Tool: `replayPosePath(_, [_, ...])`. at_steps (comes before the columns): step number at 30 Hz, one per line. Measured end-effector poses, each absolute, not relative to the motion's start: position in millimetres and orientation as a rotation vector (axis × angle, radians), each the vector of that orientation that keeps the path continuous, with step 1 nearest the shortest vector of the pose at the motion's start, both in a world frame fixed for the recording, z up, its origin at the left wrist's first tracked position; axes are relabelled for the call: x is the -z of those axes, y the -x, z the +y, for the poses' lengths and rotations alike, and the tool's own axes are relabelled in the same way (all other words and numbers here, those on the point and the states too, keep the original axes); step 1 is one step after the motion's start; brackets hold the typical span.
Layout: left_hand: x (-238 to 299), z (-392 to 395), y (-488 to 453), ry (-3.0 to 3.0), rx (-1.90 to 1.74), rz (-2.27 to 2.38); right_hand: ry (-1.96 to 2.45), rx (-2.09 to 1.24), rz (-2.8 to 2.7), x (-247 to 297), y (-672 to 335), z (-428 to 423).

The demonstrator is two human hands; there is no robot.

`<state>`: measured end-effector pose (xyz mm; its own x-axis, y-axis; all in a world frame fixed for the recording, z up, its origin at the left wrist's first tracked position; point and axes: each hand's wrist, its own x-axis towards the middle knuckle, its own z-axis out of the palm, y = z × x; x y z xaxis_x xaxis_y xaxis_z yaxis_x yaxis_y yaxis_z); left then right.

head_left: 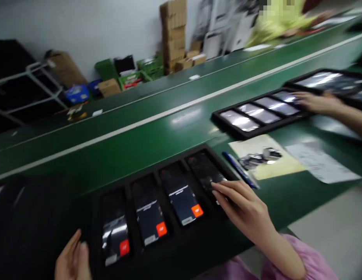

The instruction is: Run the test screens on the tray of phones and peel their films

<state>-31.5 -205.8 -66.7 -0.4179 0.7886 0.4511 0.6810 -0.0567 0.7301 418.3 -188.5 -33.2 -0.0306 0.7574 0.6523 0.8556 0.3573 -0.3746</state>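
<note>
A black foam tray [176,233] lies in front of me with several dark phone-like devices in its slots. Three show an orange-red square sticker, such as the device [147,221] second from the left. My right hand [245,210] is over the rightmost device [202,167]. Its fingertips are pinched together at that device's surface; whether they grip anything is too blurred to tell. Beside the tray's left end, my left hand [72,258] has its fingers stretched upward and the thumb apart, holding nothing visible.
Right of the tray lie a blue pen [240,170], a yellow sheet [266,157] with shiny pieces, and a white paper [322,161]. Another person's hand [320,103] reaches over a second black tray [247,132]. Behind the green table [157,132] stand stacked cartons [173,35].
</note>
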Motion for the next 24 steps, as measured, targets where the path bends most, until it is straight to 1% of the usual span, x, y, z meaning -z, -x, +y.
replayPosePath(1, [65,-217,31,-1.673,-1.529,2.153,1.324,0.092,-1.862,29,-401,-189])
replayPosePath(4, [59,-233,15,-2.1,-1.249,2.124,1.112,-0.025,-1.985,23,-360,-190])
replayPosePath(8, [60,-234,-12,-2.355,-1.042,2.122,1.066,-0.06,-2.077,33,-342,-189])
replayPosePath(11, [67,-235,-17,-2.423,-1.075,2.101,1.095,-0.016,-2.103,46,-351,-189])
replayPosePath(14, [69,-238,-13,-2.445,-1.156,1.953,1.122,-0.029,-2.078,57,-362,-192])
replayPosePath(19, [63,-246,-3,-2.437,-1.188,1.829,1.115,-0.005,-2.077,59,-365,-198])
replayPosePath(22, [61,-255,8,-2.453,-1.145,1.868,1.074,0.013,-2.117,56,-364,-199])
replayPosePath(24, [60,-264,18,-2.489,-1.053,1.942,1.045,0.01,-2.134,57,-364,-199])
